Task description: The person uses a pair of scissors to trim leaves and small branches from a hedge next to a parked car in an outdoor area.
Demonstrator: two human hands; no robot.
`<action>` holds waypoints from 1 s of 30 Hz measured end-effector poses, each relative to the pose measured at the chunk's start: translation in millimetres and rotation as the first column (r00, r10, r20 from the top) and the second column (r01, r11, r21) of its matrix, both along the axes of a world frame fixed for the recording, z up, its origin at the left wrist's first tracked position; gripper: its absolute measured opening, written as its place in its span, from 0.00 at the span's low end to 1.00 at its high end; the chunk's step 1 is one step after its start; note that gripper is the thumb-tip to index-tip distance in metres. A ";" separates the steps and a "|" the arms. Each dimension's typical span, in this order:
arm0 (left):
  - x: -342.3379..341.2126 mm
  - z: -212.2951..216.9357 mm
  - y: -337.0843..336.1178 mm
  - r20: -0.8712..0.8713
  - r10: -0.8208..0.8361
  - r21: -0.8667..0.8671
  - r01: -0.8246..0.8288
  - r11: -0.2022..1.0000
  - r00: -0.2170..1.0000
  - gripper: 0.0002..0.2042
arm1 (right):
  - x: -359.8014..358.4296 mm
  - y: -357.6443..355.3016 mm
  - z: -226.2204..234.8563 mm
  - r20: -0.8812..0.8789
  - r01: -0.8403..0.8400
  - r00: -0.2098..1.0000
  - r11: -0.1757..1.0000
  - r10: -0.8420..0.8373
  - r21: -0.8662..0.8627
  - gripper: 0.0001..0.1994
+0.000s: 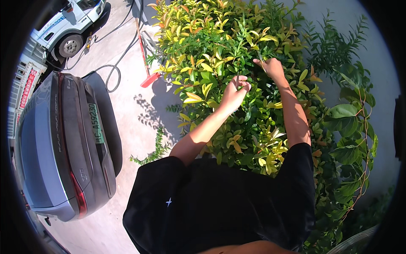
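Note:
A dense leafy shrub (211, 55) with yellow, green and some orange leaves spreads in front of me. My left hand (233, 95) is among its middle leaves, palm partly up, with the fingers loosely curled and a gap between them and the thumb. A thin dark sliver lies by those fingers; whether it is a leaf or something else is unclear. Farther up and to the right, my right hand (272, 69) is closed in the foliage. Something narrow and greyish shows just beyond its fingertips, too small to name.
A grey car (69, 144) is parked at the left, with a white truck (69, 25) beyond. A red broom (150, 79) and dark hose (112, 67) are on the pale ground near a fallen green sprig (157, 148). A climbing vine (351, 114) hangs by the right wall (382, 76).

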State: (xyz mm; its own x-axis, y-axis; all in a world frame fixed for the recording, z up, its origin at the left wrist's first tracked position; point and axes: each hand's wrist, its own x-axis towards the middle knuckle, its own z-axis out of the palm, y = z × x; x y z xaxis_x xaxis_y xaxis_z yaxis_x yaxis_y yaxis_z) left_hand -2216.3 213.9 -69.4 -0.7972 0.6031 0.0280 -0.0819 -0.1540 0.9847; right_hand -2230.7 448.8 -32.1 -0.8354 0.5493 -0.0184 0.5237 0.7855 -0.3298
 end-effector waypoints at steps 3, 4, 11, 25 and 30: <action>-2.5 9.3 6.2 0.216 -0.100 0.131 0.072 0.989 0.971 0.25 | 16.6 -22.5 19.4 -0.045 0.024 0.996 0.720 -0.077 -0.693 0.35; -3.2 14.6 6.8 0.285 -0.095 0.077 0.076 0.994 0.954 0.27 | 27.2 -38.4 29.2 -0.046 -0.002 0.997 0.598 -0.059 -0.802 0.32; -22.0 23.3 28.5 0.542 -0.164 -0.046 0.224 0.973 0.824 0.22 | 27.0 -60.0 1.4 0.085 0.079 0.996 0.158 0.034 -0.984 0.20; -118.6 -7.8 34.5 0.502 -0.285 -0.146 0.405 0.903 0.817 0.23 | -42.5 -71.8 -51.8 -0.065 -0.102 0.978 -0.183 -0.199 -0.978 0.23; -125.0 12.2 56.2 0.445 -0.164 -0.388 0.355 0.851 0.880 0.26 | -75.3 -58.9 -88.9 -0.105 -0.170 0.936 -0.172 -0.336 -0.970 0.21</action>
State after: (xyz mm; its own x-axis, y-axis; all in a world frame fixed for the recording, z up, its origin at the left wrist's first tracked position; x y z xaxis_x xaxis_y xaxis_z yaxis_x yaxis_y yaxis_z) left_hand -2341.3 270.0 -57.2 -0.4966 0.6580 -0.5661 -0.4369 0.3741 0.8180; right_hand -2305.9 389.9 -121.1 -0.8811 0.1690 -0.4416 0.2553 -0.6162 -0.7451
